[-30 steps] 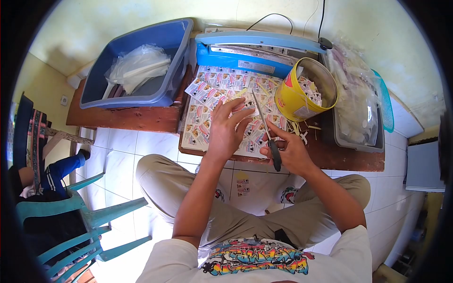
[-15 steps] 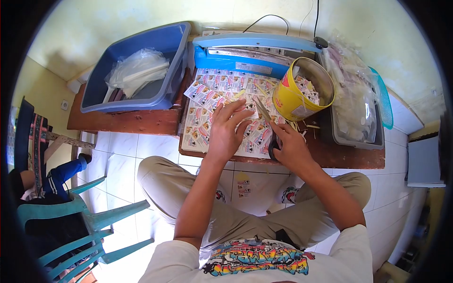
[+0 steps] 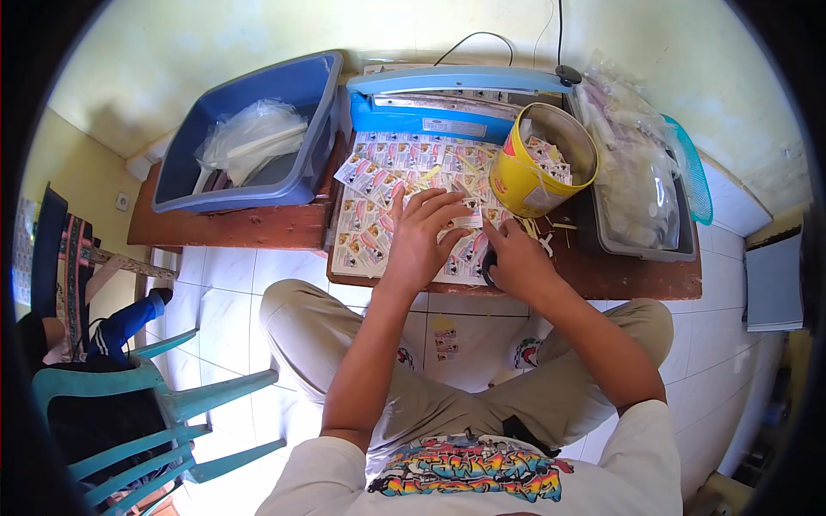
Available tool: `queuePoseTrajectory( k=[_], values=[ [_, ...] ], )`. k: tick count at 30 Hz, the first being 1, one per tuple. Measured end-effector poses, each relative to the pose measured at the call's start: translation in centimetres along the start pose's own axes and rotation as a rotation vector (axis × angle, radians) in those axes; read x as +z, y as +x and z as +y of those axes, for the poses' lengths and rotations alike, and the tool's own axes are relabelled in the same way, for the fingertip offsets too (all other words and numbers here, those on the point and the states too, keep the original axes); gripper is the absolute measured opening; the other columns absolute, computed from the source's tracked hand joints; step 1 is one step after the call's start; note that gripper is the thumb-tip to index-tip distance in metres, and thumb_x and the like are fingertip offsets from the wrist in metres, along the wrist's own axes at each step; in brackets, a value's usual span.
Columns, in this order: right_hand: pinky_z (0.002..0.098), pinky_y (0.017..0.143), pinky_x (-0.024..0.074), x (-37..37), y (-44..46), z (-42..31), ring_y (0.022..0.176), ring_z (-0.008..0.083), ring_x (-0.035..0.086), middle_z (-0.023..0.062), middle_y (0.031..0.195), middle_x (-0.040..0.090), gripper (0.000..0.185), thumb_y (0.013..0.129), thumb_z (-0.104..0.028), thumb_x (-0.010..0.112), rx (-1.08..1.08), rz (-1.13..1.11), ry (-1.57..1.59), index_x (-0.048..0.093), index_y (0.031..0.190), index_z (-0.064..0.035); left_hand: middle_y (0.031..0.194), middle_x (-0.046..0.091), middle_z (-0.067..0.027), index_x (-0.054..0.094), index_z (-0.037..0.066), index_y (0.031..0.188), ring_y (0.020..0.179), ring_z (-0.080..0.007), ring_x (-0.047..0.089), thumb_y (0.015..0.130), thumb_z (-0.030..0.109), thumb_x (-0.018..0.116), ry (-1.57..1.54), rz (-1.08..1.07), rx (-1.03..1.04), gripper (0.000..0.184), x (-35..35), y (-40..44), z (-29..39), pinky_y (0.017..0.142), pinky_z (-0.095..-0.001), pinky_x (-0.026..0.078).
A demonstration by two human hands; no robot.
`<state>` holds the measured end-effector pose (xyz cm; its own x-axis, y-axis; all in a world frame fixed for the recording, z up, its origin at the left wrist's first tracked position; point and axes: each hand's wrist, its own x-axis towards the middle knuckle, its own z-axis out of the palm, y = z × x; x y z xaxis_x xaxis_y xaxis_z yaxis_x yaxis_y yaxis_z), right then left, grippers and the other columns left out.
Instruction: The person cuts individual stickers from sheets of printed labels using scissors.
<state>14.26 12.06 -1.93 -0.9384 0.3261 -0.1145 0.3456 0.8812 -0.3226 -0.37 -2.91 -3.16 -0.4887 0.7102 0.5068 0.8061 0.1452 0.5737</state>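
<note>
Between the fingers and thumb of my left hand (image 3: 423, 236) is a small printed label (image 3: 467, 221), its right end reaching my right fingertips. My right hand (image 3: 518, 260) is closed round the dark handle of the scissors (image 3: 490, 265); the blades are mostly hidden behind the label and my fingers. Under both hands lie printed label sheets (image 3: 361, 228), with loose labels and thin yellow strips on top. Just beyond my right hand a yellow bucket (image 3: 516, 179) leans, with cut labels inside.
A blue tub (image 3: 297, 176) with clear plastic bags stands at the left. Along the wall lies a blue sealer (image 3: 422, 118). At the right is a grey tray (image 3: 645, 249) heaped with plastic bags. A green chair (image 3: 185, 400) and part of a person's leg (image 3: 129, 327) are at far left.
The scissors have turned, and their blades, earlier in plain view, are now mostly hidden. My right hand has come closer to the label and my left hand. The whole view has shifted slightly.
</note>
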Motion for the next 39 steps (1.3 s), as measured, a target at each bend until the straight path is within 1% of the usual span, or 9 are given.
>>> queuePoseTrajectory(
  k=[10, 13, 15, 19, 26, 32, 35, 37, 39],
  values=[
    [0.0491, 0.091, 0.0582, -0.3, 0.5, 0.6, 0.106, 0.0428, 0.07, 0.0272, 0.121, 0.063, 0.053, 0.087, -0.004, 0.063, -0.054, -0.031, -0.038, 0.06, 0.139, 0.003, 0.129, 0.072, -0.0014, 0.071, 0.017, 0.114, 0.125, -0.0245, 0.063, 0.08, 0.009, 0.084, -0.066, -0.074, -0.001, 0.038, -0.7, 0.2, 1.4, 0.122, -0.0569, 0.028],
    [0.0491, 0.088, 0.0575, -0.5, 1.4, 1.2, 0.101, 0.0409, 0.072, 0.027, 0.106, 0.07, 0.041, 0.088, -0.005, 0.062, -0.097, 0.109, 0.071, 0.067, 0.128, 0.0047, 0.129, 0.072, -0.0008, 0.066, 0.016, 0.109, 0.13, -0.0263, 0.06, 0.08, 0.006, 0.083, -0.054, -0.126, 0.02, 0.035, -0.9, 0.1, 1.5, 0.122, -0.0585, 0.027],
    [0.0475, 0.085, 0.0568, -1.4, 1.5, 1.1, 0.091, 0.0383, 0.073, 0.0257, 0.093, 0.073, 0.032, 0.089, -0.005, 0.061, -0.124, 0.297, 0.333, 0.073, 0.118, 0.0042, 0.13, 0.072, -0.0006, 0.064, 0.016, 0.106, 0.133, -0.028, 0.058, 0.08, 0.004, 0.082, -0.063, -0.141, 0.03, 0.034, -1.1, 0.0, 1.6, 0.122, -0.0592, 0.027],
    [0.0444, 0.081, 0.0568, -3.7, 0.9, 0.2, 0.084, 0.0361, 0.074, 0.0238, 0.089, 0.075, 0.027, 0.091, -0.008, 0.062, 0.024, 0.21, 0.593, 0.075, 0.112, 0.0029, 0.133, 0.07, -0.0011, 0.06, 0.015, 0.102, 0.136, -0.0324, 0.055, 0.08, -0.001, 0.079, -0.098, -0.22, 0.036, 0.033, -1.8, -0.2, 2.4, 0.122, -0.0602, 0.027],
    [0.0327, 0.072, 0.0582, -5.7, 0.7, -0.4, 0.075, 0.016, 0.076, 0.0139, 0.088, 0.078, 0.022, 0.092, -0.013, 0.072, 0.121, 0.005, 0.663, 0.076, 0.107, 0.0017, 0.134, 0.069, -0.0052, 0.065, 0.013, 0.106, 0.135, -0.0343, 0.055, 0.079, -0.004, 0.078, -0.121, -0.181, 0.078, 0.035, -2.1, -0.2, 3.4, 0.119, -0.0532, 0.036],
    [0.0263, 0.067, 0.055, -5.7, 0.9, 0.2, 0.075, 0.0113, 0.071, 0.0078, 0.091, 0.076, 0.021, 0.097, -0.014, 0.071, 0.208, 0.037, 1.039, 0.072, 0.111, 0.0015, 0.134, 0.067, -0.0154, 0.072, 0.013, 0.123, 0.126, -0.0355, 0.061, 0.08, -0.004, 0.078, -0.095, 0.113, 0.065, 0.047, -2.5, 0.2, 4.7, 0.102, -0.042, 0.052],
    [0.0242, 0.066, 0.0538, -5.3, 0.7, 0.1, 0.077, 0.0114, 0.071, 0.0069, 0.091, 0.075, 0.023, 0.098, -0.014, 0.071, 0.209, 0.05, 1.17, 0.068, 0.114, 0.0018, 0.126, 0.07, -0.0162, 0.072, 0.008, 0.123, 0.111, -0.03, 0.071, 0.089, 0.002, 0.077, -0.172, 0.092, -0.067, 0.035, -2.9, 0.3, 5.3, 0.09, -0.0393, 0.058],
    [0.024, 0.066, 0.0549, -5.3, 0.3, -0.3, 0.077, 0.0128, 0.072, 0.008, 0.091, 0.076, 0.024, 0.097, -0.014, 0.072, 0.185, 0.084, 1.23, 0.068, 0.114, 0.0031, 0.114, 0.074, -0.0136, 0.07, 0.002, 0.123, 0.098, -0.021, 0.074, 0.097, 0.01, 0.074, -0.532, -0.011, -0.432, 0.027, -3.2, 0.6, 6.5, 0.081, -0.034, 0.061],
    [0.024, 0.068, 0.0555, -5.3, -0.2, -0.9, 0.078, 0.0126, 0.072, 0.0086, 0.092, 0.076, 0.025, 0.097, -0.013, 0.072, 0.15, 0.048, 1.246, 0.066, 0.114, 0.0042, 0.106, 0.076, -0.0126, 0.071, -0.001, 0.121, 0.093, -0.0191, 0.075, 0.098, 0.009, 0.073, -0.636, 0.032, -0.406, 0.025, -2.4, 0.5, 5.9, 0.078, -0.0329, 0.063]
  ],
)
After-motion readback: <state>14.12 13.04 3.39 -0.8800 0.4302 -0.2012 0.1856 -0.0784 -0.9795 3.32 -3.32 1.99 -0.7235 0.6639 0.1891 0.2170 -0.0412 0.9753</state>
